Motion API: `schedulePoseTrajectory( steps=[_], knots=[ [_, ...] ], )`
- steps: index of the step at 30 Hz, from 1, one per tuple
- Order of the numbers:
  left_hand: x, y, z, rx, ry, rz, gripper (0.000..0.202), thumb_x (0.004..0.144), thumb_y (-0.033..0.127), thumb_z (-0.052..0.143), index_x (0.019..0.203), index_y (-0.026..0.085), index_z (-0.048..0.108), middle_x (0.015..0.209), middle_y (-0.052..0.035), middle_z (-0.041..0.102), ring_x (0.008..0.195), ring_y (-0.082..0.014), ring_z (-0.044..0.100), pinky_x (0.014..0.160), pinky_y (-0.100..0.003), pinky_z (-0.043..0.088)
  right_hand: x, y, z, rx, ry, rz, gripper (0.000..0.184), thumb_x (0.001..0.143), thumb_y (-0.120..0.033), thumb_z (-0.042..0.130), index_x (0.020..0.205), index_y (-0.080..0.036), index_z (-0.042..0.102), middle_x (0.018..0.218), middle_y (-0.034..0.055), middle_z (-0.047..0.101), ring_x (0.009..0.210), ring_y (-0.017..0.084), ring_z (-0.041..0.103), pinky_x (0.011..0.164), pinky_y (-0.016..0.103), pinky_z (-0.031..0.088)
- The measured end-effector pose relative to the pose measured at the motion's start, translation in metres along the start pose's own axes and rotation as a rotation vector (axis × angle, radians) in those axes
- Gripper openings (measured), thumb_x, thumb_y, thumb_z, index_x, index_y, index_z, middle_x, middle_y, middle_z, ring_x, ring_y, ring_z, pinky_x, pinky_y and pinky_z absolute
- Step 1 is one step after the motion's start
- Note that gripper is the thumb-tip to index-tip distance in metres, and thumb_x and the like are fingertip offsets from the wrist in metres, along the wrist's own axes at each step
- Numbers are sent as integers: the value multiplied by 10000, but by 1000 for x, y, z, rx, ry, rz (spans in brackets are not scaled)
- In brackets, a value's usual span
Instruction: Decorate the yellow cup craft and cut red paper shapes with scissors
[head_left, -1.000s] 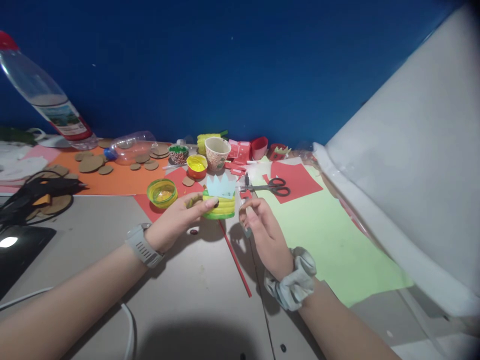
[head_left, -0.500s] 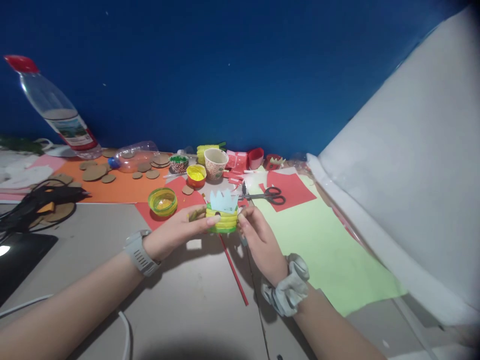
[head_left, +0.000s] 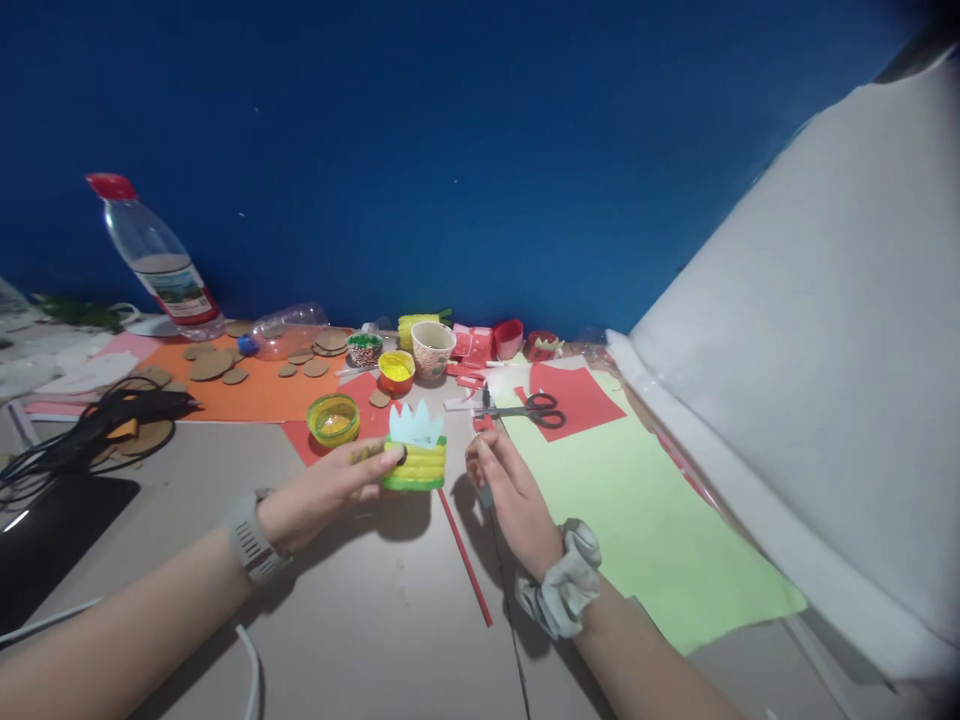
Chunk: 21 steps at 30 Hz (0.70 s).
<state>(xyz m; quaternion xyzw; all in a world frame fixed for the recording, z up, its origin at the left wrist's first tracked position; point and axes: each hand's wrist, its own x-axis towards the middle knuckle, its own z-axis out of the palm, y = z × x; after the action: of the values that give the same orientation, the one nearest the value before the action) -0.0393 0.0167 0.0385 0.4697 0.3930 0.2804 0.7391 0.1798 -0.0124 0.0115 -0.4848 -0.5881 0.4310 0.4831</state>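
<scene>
My left hand (head_left: 330,488) grips a small yellow-and-green ribbed craft piece (head_left: 415,466) with a pale blue paper crown, holding it just above the grey table (head_left: 375,620). My right hand (head_left: 501,490) hovers just right of it, fingers curled around a small grey object I cannot make out. A thin red stick (head_left: 465,555) lies on the table between my hands. A watch is on my left wrist and a grey scrunchie on my right.
Scissors (head_left: 529,409) lie on red paper (head_left: 574,392) over a light green sheet (head_left: 637,510). A yellow-green bowl (head_left: 333,417), a paper cup (head_left: 433,348), a yellow paint pot (head_left: 396,369), cardboard discs, a bottle (head_left: 157,262) and a glue gun (head_left: 142,405) crowd the back. A white sheet (head_left: 810,350) rises on the right.
My left hand has carried the craft piece a little to the left, away from my right hand, which touched it half a second ago. The view has tilted upward.
</scene>
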Motion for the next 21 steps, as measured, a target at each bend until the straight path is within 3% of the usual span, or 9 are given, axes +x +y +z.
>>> schedulePoseTrajectory(
  steps=[6, 12, 16, 21],
  knots=[
    [-25, -16, -14, -50, 123, -4, 402, 845, 433, 672, 1181, 214, 670, 1209, -107, 708, 1061, -239, 680, 894, -307, 530, -2, -1, 5, -47, -38, 23, 253, 1006, -406, 360, 849, -228, 445, 729, -31, 423, 643, 141, 436, 625, 259, 410],
    [-15, -19, -12, -56, 192, 149, 422, 756, 429, 760, 1075, 158, 705, 1111, -126, 746, 976, -256, 711, 853, -305, 551, 3, 12, 6, -176, -91, 7, 223, 988, -378, 416, 843, -217, 468, 748, -19, 492, 666, 152, 488, 636, 278, 420],
    [-10, -26, -15, -63, 207, 267, 434, 701, 418, 797, 1033, 151, 711, 1069, -120, 759, 956, -275, 714, 857, -329, 560, 6, 15, 7, -296, -86, -22, 134, 955, -329, 495, 948, -201, 534, 800, 2, 516, 701, 166, 498, 660, 295, 417],
    [-11, -28, -17, -53, 208, 297, 367, 681, 350, 802, 981, 157, 716, 1051, -107, 765, 981, -298, 703, 857, -356, 563, 9, 7, 17, -431, -188, -77, 104, 915, -247, 565, 1002, -205, 602, 872, 25, 512, 762, 177, 498, 719, 307, 426]
  ],
)
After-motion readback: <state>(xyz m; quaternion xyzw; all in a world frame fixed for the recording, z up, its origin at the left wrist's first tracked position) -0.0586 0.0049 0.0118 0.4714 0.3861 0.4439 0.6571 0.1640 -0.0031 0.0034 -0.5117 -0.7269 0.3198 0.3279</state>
